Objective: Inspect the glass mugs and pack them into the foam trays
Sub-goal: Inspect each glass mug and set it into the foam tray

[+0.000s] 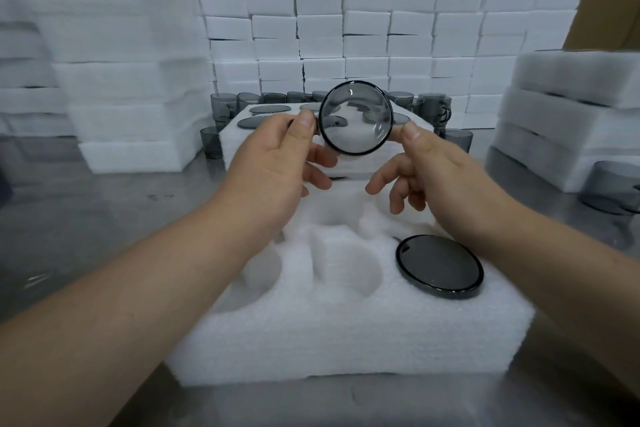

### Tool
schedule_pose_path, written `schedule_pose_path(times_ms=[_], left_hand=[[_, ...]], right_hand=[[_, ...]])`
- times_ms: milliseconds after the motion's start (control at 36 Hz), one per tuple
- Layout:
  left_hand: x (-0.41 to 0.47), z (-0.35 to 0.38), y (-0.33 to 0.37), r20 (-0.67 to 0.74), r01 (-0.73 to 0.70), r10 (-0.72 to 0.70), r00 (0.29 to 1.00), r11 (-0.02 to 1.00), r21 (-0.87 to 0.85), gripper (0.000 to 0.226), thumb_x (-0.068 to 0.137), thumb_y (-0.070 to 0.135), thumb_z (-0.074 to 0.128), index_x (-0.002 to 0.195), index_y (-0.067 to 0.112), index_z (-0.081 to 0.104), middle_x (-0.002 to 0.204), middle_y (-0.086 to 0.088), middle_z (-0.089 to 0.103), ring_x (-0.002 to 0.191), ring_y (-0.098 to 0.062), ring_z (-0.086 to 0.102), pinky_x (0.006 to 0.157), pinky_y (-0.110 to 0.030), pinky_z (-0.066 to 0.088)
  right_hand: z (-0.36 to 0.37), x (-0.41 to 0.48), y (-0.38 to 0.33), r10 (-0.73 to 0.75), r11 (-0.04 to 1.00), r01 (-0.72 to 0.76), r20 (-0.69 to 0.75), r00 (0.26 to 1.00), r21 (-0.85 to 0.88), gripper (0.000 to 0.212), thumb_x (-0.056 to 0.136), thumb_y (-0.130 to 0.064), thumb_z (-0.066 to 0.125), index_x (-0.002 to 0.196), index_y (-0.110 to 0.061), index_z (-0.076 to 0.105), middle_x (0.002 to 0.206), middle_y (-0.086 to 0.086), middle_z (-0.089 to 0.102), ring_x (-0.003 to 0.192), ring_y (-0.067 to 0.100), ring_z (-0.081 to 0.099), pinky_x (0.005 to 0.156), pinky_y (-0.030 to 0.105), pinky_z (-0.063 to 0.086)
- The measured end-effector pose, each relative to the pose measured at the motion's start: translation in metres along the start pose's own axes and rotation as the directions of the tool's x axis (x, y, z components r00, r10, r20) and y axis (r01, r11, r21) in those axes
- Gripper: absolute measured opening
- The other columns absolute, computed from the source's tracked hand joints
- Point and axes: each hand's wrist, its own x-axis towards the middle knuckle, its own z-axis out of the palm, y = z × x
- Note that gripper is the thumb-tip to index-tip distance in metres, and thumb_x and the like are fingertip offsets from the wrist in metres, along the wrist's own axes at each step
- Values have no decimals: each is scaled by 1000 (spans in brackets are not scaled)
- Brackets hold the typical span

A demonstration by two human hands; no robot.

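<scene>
The step in hand looks like inspection: the glass mug [355, 118] is held up end-on above the middle of the worktop [86, 218], over the gap between the near foam tray [346, 340] and a second tray [235, 146] behind it. The left hand [277, 156] pinches the mug's left side with its thumb on the rim, and the right hand [436, 177] presses its thumb against the right side. The fingers opposing each thumb are hidden behind the glass, and the remaining fingers hang loosely apart below. To do this well, the grip should stay at the rim's edges so the clear wall and base remain unobstructed. Turning the mug slowly against the white foam stacks [346, 28] along the far edge would make chips, cracks or bubbles stand out. Both hands should share the weight, since smooth glass probably slips under a light pinch. One dark packed mug [439, 266] already sits in the near tray's right pocket, so the empty pocket [346, 270] beside it seems the natural place to lower this one gently.
</scene>
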Motion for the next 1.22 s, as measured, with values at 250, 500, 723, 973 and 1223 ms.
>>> schedule_pose_path(times_ms=[250,500,723,973,1223], left_hand=[[0,-1,0,3,-12,12,1000,1000,1,24,99,36,35,86,26,53,61,12,66,54,-8,60,58,-27,39],[-2,-1,3,35,-28,29,999,999,-34,23,100,27,35,87,26,54,65,13,66,57,-10,61,59,-27,40],[-5,-2,7,109,-37,46,993,996,-79,26,101,15,31,98,25,55,81,2,64,61,-12,60,60,-27,41],[-4,-1,6,132,-43,48,990,998,-40,30,99,11,34,97,31,56,87,3,63,63,-8,61,61,-26,42],[-4,-1,11,69,-120,124,990,992,-49,25,78,32,45,101,37,55,107,11,58,93,0,54,78,-13,38]], right_hand=[[-1,-1,-1,-9,1000,9,7,1000,-22,33,87,-54,35,100,-34,58,80,-5,71,54,6,54,50,10,37],[-2,-2,-4,-16,998,19,45,999,-65,56,75,-57,47,121,-26,54,80,-14,70,55,1,57,50,6,37],[-1,-2,-7,-32,999,35,78,996,-36,47,67,-50,62,110,-33,55,83,-3,70,55,2,55,55,11,43],[1,-1,-4,-72,997,72,12,997,3,61,61,-49,71,117,-33,52,97,0,67,74,12,61,69,32,52],[1,-3,-7,-130,991,128,-58,990,-48,51,55,-53,69,101,-52,47,98,-16,61,59,5,56,57,18,45]])
